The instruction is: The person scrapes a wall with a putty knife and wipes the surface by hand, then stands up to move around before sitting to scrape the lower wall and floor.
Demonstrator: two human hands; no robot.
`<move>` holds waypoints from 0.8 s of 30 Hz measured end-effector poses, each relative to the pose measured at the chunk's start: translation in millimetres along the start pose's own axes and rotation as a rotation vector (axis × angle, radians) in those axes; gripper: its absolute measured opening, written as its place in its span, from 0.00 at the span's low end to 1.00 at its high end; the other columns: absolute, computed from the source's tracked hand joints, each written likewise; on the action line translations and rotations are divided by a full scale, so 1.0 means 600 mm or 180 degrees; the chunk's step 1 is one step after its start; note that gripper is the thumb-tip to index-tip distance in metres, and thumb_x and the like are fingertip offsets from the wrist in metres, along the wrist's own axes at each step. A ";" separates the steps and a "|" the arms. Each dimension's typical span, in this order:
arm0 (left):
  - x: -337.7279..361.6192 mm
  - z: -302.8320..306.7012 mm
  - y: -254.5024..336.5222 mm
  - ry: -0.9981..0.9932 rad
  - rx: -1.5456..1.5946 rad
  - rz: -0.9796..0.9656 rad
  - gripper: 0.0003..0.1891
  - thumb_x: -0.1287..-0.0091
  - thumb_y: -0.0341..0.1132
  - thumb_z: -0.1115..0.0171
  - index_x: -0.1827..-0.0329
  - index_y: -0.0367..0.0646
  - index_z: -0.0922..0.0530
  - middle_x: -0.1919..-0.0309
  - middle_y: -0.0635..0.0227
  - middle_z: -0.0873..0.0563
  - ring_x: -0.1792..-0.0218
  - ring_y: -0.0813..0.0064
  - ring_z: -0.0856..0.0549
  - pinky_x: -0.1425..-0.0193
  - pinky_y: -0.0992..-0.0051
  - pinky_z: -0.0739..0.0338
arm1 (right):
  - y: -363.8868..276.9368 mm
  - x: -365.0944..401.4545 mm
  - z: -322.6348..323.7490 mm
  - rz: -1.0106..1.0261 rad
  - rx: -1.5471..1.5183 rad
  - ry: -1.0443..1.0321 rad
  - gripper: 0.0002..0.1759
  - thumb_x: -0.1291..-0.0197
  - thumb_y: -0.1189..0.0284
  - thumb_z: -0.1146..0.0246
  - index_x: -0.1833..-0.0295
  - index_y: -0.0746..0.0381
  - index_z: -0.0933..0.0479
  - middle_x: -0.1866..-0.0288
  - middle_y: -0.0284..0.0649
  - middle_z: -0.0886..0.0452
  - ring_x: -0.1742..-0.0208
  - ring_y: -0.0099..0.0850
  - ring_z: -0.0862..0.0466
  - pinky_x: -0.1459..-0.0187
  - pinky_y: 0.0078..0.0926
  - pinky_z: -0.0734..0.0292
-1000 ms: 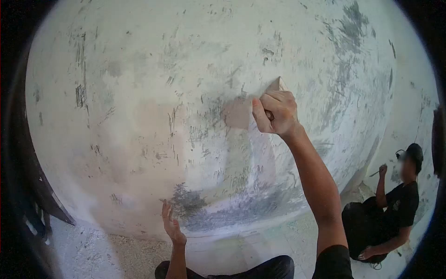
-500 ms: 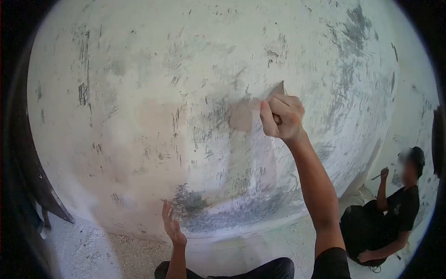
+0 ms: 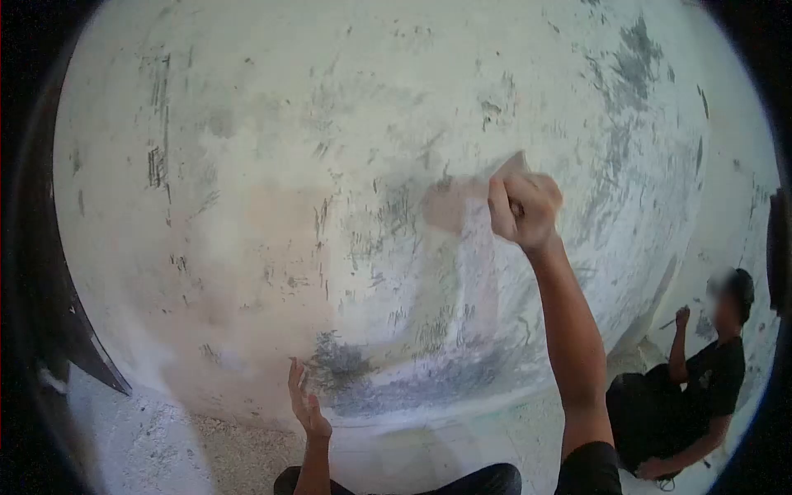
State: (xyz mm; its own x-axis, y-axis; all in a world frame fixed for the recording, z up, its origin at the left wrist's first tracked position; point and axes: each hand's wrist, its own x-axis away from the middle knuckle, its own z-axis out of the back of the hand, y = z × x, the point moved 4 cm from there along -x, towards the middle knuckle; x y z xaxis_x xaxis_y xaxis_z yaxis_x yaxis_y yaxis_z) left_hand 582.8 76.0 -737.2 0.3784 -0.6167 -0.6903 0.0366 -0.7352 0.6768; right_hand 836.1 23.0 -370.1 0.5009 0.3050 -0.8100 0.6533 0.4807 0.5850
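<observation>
A pale wall (image 3: 264,148) with dark scratches and grey patches fills most of the view. My right hand (image 3: 530,206) is closed round the handle of a scraper; its flat blade (image 3: 513,163) shows above my fingers against the wall, slightly blurred. The round end of the handle shows in my fist. Lower down, my left hand (image 3: 310,406) is raised near the wall's bottom edge, fingers stretched out and holding nothing, beside a dark scraped patch (image 3: 340,356).
At the lower right another person (image 3: 709,379) in dark clothes and a cap sits by the adjoining wall, holding a thin tool (image 3: 668,324). Pale debris lies on the floor (image 3: 239,450). A dark edge (image 3: 78,318) borders the wall at left.
My right hand and the scraper have moved right and slightly down in view. My left hand stays nearly where it was. The wall's marks have shifted slightly in view.
</observation>
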 end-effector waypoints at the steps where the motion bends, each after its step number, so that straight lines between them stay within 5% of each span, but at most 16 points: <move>1: -0.002 -0.002 -0.001 0.0047 0.0019 -0.0026 0.33 0.32 0.58 0.59 0.36 0.39 0.35 0.33 0.52 0.37 0.32 0.56 0.37 0.33 0.54 0.41 | -0.018 -0.007 0.009 0.0217 -0.0146 0.0031 0.21 0.56 0.86 0.41 0.89 0.60 0.45 0.91 0.35 0.46 0.92 0.27 0.44 0.87 0.26 0.51; 21: 0.000 0.005 -0.005 -0.0003 0.0150 -0.0104 0.32 0.32 0.57 0.56 0.36 0.39 0.35 0.33 0.51 0.37 0.33 0.56 0.38 0.33 0.54 0.41 | -0.011 0.000 -0.015 -0.0063 -0.0170 -0.0325 0.20 0.58 0.82 0.39 0.89 0.57 0.43 0.92 0.35 0.41 0.92 0.30 0.37 0.87 0.27 0.45; 24: -0.004 0.003 -0.006 0.0062 0.0206 -0.0064 0.32 0.33 0.58 0.55 0.36 0.39 0.34 0.33 0.51 0.37 0.33 0.56 0.38 0.33 0.55 0.41 | -0.039 -0.013 -0.004 0.0290 -0.0097 -0.0422 0.19 0.59 0.83 0.40 0.89 0.58 0.42 0.92 0.37 0.41 0.92 0.31 0.37 0.87 0.28 0.45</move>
State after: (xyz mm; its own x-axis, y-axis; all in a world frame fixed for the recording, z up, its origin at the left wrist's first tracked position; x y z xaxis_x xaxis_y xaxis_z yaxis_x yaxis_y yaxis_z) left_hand 580.3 79.9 -738.2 0.3961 -0.5964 -0.6982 -0.0152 -0.7645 0.6444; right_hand 815.5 11.5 -377.4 0.6290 0.2383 -0.7400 0.5852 0.4815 0.6525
